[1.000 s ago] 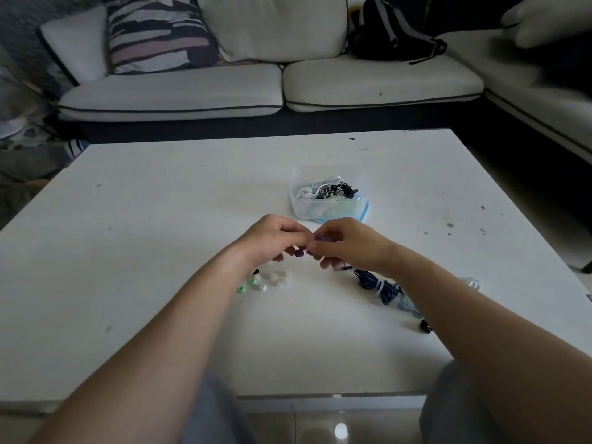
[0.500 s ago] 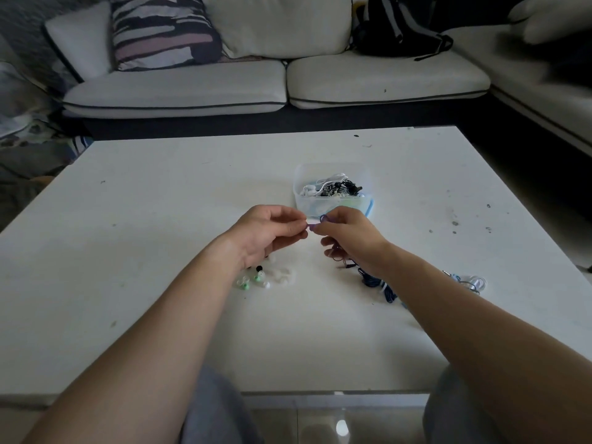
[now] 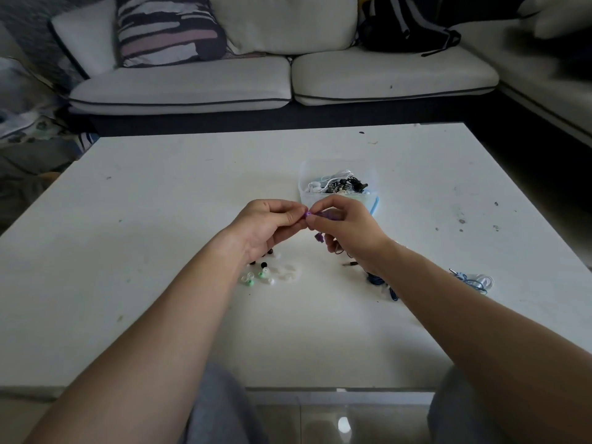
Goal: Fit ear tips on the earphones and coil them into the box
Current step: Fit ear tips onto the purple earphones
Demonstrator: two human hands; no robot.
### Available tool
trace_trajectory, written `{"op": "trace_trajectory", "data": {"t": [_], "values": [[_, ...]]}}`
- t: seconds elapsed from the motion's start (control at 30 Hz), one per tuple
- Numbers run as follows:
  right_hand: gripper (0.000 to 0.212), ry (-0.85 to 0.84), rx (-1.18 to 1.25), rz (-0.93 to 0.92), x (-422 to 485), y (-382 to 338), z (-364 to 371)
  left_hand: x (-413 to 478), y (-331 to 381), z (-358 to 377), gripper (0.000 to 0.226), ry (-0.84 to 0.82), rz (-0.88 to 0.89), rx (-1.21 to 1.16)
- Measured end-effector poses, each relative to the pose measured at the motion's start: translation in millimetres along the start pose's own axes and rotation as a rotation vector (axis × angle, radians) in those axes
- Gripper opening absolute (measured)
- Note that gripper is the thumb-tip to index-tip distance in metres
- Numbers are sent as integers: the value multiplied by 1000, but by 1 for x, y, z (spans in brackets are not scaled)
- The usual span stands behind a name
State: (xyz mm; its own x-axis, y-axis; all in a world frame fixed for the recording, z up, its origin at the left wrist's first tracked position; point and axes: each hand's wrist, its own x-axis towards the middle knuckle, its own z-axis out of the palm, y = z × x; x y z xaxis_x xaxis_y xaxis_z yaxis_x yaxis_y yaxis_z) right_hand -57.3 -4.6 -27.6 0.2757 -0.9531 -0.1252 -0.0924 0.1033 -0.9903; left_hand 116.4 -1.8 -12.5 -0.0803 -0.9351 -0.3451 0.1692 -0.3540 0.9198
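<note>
At frame centre the left hand (image 3: 270, 226) pinches a purple ear tip (image 3: 308, 214) against the earphone (image 3: 328, 215) gripped by the right hand (image 3: 350, 230), just below the box (image 3: 301, 182); a skewed push could drop the tip.

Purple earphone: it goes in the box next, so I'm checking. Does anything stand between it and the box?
Nothing visible does. The left hand and right hand hold the purple earphone in front of the open box, already holding other earphones.

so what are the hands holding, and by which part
The right hand pinches a purple earphone by its body; the left hand pinches the purple ear tip at its front end.
</note>
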Motion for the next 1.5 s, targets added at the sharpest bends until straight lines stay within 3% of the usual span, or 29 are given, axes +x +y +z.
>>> {"op": "trace_trajectory", "data": {"t": [0.13, 0.33, 0.43, 0.53, 0.63, 0.97, 1.5], "values": [[7, -8, -43, -22, 0, -1, -2, -1, 3, -6, 16, -37, -24, 1], [12, -12, -44, -12, 0, 0, 1, 1, 2, -7, 10, 1, -4, 137], [10, 21, -59, 25, 1, 3, -1, 6, -3, -23, 10, 30, 30, 540], [10, 34, -43, 54, 2, 5, -4, 8, -11, -39, 8, 27, -50, 1002], [14, 6, -9, 56, 2, 5, -6, 11, -19, -45, 12, 19, -118, 1176], [14, 19, 5, 78, -1, 3, -7, 15, -30, -42, 11, 136, -133, 1305], [9, 7, 37, 113, -1, 2, -8, 17, -32, -41, 7, 126, -193, 1374]]}}
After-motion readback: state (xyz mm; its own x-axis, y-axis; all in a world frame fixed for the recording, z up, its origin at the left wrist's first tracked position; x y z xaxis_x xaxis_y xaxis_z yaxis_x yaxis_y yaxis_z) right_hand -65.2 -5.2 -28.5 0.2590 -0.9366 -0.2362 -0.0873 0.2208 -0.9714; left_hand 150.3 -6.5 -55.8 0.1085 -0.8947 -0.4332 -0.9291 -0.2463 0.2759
